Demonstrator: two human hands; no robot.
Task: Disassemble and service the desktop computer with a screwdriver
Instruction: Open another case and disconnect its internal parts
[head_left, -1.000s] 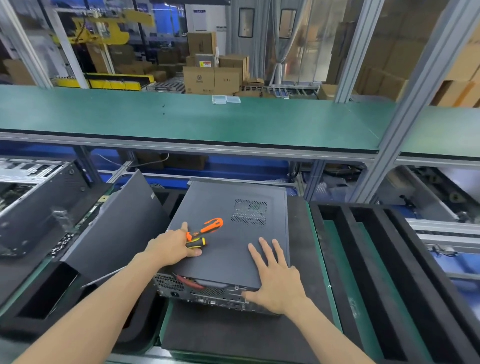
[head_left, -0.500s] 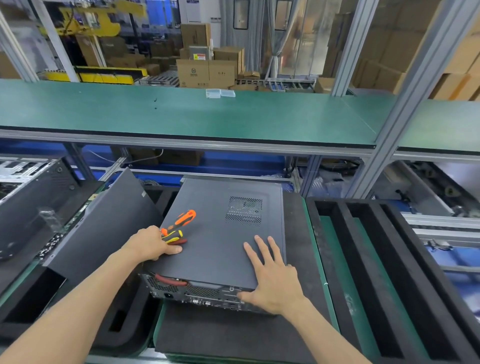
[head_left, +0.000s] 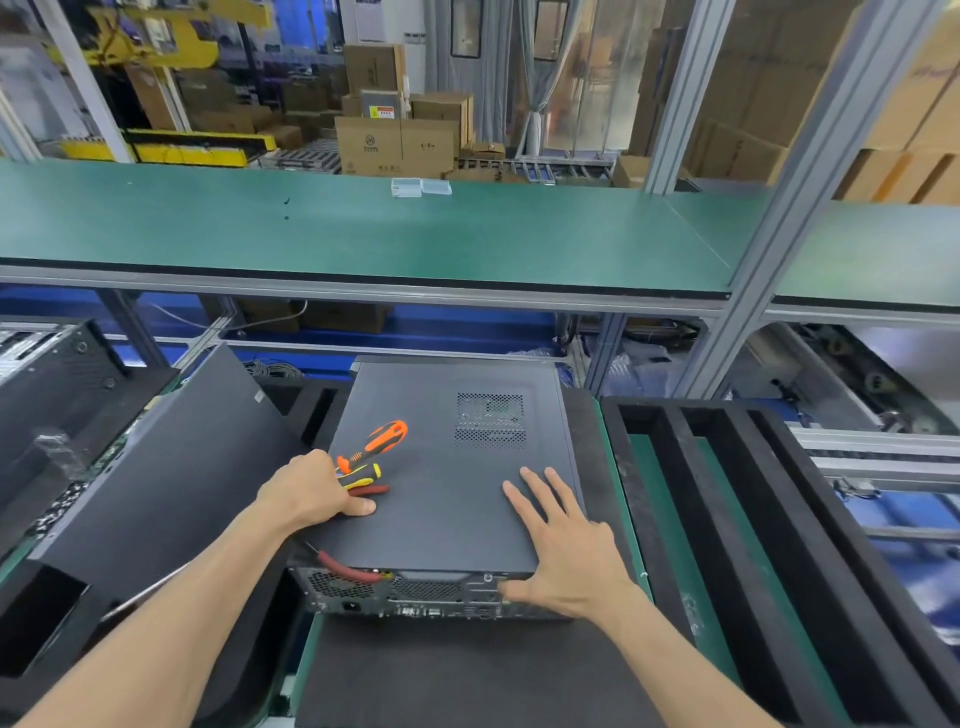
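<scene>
view dipped lower, left hand (head_left: 311, 491) still gripping tools (head_left: 371, 457), right hand (head_left: 563, 545) fingers spread on case (head_left: 447, 499) (loose panel (head_left: 171, 467) alongside)

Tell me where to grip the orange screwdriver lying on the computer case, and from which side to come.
Take the orange screwdriver by its fat orange handle, the far end that points up and right across the case. Come from above: it lies flat on the lid, nothing over it. The near end sits by the left hand, which already holds other tools, so the free right hand, flat on the lid, seems the better choice.

Green workbench shelf (head_left: 363, 228), aluminium posts (head_left: 779, 218), stacked cardboard boxes (head_left: 395, 140) behind
</scene>
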